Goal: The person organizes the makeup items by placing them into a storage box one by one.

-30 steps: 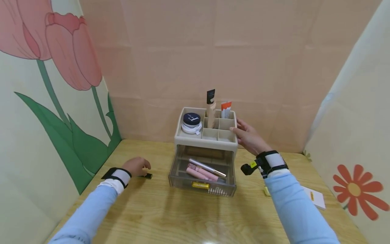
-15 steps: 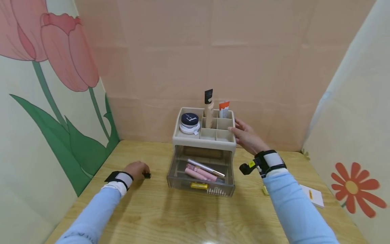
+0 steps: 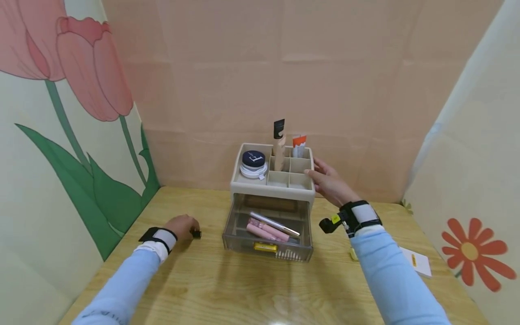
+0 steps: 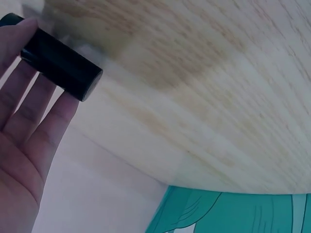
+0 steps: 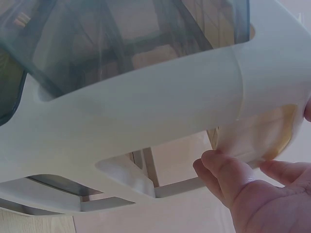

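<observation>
My left hand point(image 3: 183, 225) is low over the table at the left. It pinches a black lipstick tube point(image 4: 63, 65) between thumb and fingers, as the left wrist view shows. My right hand point(image 3: 334, 183) grips the right side of a cream makeup organizer point(image 3: 272, 192), thumb on its top rim and fingers along the outer side. The organizer's see-through drawer point(image 3: 239, 244) is pulled out. Inside lie a slim silver tube point(image 3: 274, 223) and pink tubes point(image 3: 262, 232). On top sit a navy compact point(image 3: 253, 158), a tan tube with black end point(image 3: 279, 155) and a red-and-white tube point(image 3: 299, 146).
Right of the organizer a small yellow object point(image 3: 353, 254) lies partly behind my right forearm. Farther right is a white flat box point(image 3: 418, 262), also partly covered by the sleeve. A pink wall point(image 3: 203, 99) stands behind the wooden table point(image 3: 195, 289), with printed panels at both sides.
A second ago my left hand hovered over the lipstick tube on the table; its fingers have since closed round it. My right hand has stayed on the organizer.
</observation>
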{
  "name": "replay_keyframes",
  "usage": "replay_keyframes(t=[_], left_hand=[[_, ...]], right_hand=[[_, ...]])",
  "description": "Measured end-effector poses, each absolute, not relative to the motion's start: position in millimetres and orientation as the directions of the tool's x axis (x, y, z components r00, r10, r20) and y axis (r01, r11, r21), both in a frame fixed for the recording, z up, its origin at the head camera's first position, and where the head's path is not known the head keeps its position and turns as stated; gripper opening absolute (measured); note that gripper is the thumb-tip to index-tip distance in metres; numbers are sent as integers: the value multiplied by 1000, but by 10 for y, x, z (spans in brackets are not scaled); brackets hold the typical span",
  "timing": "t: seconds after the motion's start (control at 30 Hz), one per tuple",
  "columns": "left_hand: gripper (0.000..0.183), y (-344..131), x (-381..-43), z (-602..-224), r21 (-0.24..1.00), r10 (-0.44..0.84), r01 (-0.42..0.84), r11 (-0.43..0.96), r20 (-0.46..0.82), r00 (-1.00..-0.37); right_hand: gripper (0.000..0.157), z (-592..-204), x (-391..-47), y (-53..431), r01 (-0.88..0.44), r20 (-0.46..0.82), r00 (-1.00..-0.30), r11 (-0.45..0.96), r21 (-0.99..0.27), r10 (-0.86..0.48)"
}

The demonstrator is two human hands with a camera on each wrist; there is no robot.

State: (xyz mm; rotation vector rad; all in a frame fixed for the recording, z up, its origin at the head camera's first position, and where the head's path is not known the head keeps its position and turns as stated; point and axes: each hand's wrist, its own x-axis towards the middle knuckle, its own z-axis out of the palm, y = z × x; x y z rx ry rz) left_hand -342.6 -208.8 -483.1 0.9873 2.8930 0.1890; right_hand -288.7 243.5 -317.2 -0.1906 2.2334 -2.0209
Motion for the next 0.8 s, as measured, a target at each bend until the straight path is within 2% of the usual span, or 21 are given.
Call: replay_keyframes(t=[0.3, 0.6, 0.8], left_hand=[[17, -2066, -3342, -4487, 165, 648, 639, 751, -4, -761], [20, -2095, -3232, -3972, 196, 667, 652, 733, -14, -745], [18, -2050, -3094, -3569, 182, 743, 734, 654, 27, -669]], right_hand=[[68, -3180, -2881, 2442, -22, 3, -983, 98, -995, -185], [69, -3189, -2887, 2447, -19, -1, -983, 103, -995, -185], [68, -3197, -2897, 2448, -20, 1, -984, 104, -994, -180]])
